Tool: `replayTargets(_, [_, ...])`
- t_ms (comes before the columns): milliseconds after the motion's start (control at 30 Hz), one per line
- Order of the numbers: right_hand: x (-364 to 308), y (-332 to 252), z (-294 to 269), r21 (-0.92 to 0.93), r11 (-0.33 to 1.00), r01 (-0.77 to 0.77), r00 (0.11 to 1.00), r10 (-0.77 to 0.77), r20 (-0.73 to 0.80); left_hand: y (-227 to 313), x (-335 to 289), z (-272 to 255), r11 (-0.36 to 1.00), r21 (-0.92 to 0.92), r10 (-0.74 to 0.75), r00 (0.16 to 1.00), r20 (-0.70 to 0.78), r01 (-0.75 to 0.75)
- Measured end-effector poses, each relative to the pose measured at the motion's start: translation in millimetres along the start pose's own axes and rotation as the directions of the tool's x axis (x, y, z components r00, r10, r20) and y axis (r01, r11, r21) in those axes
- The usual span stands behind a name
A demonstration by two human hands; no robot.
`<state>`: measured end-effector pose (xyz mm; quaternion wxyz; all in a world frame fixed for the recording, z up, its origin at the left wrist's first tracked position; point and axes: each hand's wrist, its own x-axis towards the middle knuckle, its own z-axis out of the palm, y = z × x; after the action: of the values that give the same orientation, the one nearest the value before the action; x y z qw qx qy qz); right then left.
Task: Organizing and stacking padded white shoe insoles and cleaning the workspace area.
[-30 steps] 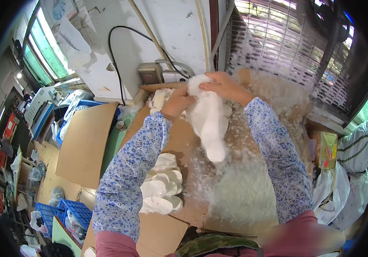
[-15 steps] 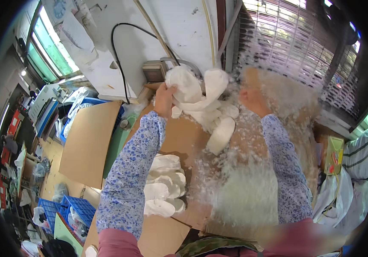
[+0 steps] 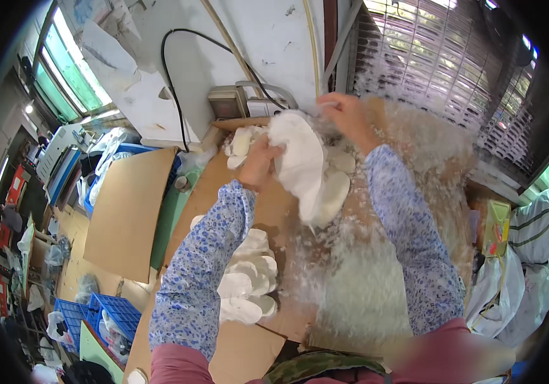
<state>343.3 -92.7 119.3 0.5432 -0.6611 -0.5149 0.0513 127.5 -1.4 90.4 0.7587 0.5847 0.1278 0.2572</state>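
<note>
The left hand [image 3: 260, 163] pinches the left edge of a soft white piece [image 3: 300, 160] between thumb and fingers; the piece hangs to the right of this grip, its tapered end pointing down toward the person. Just beyond the grip, to its left, sits a small pile of white pieces [image 3: 241, 142]. Right of the held piece lie more rounded white pieces [image 3: 335, 192]. The right hand [image 3: 345, 115] is up and to the right of the grip, apart from the piece, fingertips drawn together; I cannot tell whether they hold any fluff. Farther from the grip, toward the person, lies a white stack [image 3: 247, 281] on brown cardboard [image 3: 284, 256], with loose white fluff [image 3: 364, 281] to its right. Farthest, up and right, stands a mesh screen [image 3: 428, 57].
</note>
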Motion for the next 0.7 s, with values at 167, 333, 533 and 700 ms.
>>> replayTargets(167, [-22, -28, 9, -0.641, 0.718, 0.271, 0.888, -0.444, -0.122, 12, -10, -21, 0.977, -0.200, -0.105, 0.982, -0.158, 0.072])
replayTargets(333, [-50, -43, 64, -0.285, 0.910, 0.300, 0.937, -0.338, -0.090, 6, -4, -1, 0.920, -0.393, -0.032, 0.994, -0.108, -0.013])
replayTargets(533, [-45, -29, 47, -0.177, 0.980, 0.093, 0.955, -0.138, -0.261, 1, -15, -10, 0.995, -0.104, -0.015, 0.988, -0.156, -0.002])
replayTargets(700, [-39, -33, 43, -0.255, 0.957, 0.137, 0.959, -0.192, -0.208, -4, -10, 11, 0.999, 0.001, -0.032, 0.992, 0.124, 0.032])
